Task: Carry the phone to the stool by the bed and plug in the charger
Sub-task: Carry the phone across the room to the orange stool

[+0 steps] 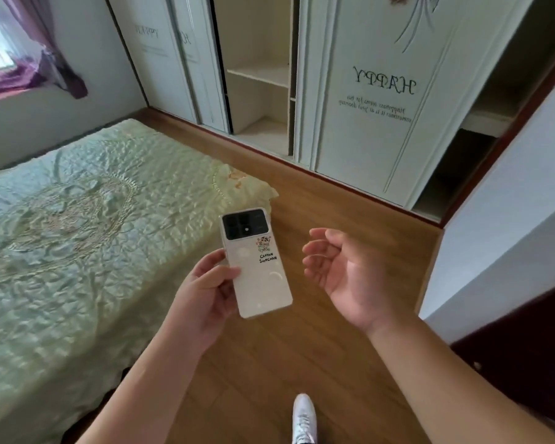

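My left hand (205,296) grips a white phone (258,270) by its left edge, back side up, with a black camera block at its far end and a cartoon sticker below it. The phone hangs over the wooden floor just off the corner of the bed. My right hand (340,277) floats to the right of the phone, palm up, fingers curled and apart, holding nothing. Neither a stool nor a charger is in view.
A bed with a pale green quilted cover (77,235) fills the left side. White sliding wardrobe doors (366,107) line the far wall, one section standing open on bare shelves (260,75). Wooden floor (302,354) runs between them. A white shoe (303,418) shows below.
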`<state>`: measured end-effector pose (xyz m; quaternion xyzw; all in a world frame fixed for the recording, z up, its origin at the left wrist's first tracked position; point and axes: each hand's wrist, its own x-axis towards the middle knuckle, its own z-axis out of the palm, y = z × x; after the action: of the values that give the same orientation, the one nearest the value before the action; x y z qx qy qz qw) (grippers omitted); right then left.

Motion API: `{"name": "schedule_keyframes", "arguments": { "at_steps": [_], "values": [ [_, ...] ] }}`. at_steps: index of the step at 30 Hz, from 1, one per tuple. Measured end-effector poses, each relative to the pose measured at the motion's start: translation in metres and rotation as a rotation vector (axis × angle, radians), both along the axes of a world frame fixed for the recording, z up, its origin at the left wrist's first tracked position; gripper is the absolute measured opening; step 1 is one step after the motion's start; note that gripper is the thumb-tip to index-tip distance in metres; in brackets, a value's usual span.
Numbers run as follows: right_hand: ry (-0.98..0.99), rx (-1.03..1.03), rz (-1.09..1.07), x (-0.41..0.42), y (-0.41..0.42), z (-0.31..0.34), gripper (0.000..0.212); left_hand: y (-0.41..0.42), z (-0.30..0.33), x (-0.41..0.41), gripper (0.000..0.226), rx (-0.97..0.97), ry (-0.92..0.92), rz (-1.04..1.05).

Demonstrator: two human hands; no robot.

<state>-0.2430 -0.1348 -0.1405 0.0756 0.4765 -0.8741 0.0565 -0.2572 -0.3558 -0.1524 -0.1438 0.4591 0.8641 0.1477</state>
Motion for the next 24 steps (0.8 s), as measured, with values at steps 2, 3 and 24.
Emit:
{"name": "schedule_keyframes", "arguments": {
  "at_steps": [2, 3, 24],
  "values": [
    [-0.003, -0.003, -0.011, -0.031, 0.017, 0.007, 0.022, 0.017, 0.006, -0.036, 0.04, -0.008, -0.009, -0.015],
    [0.0, 0.004, -0.01, -0.046, 0.025, 0.011, 0.022, 0.025, 0.009, -0.053, 0.04, -0.017, -0.006, -0.023],
    [-0.036, 0.098, -0.046, -0.397, 0.071, -0.004, 0.022, 0.065, -0.013, -0.418, 0.036, 0.024, 0.021, 0.021]
  ]
}}
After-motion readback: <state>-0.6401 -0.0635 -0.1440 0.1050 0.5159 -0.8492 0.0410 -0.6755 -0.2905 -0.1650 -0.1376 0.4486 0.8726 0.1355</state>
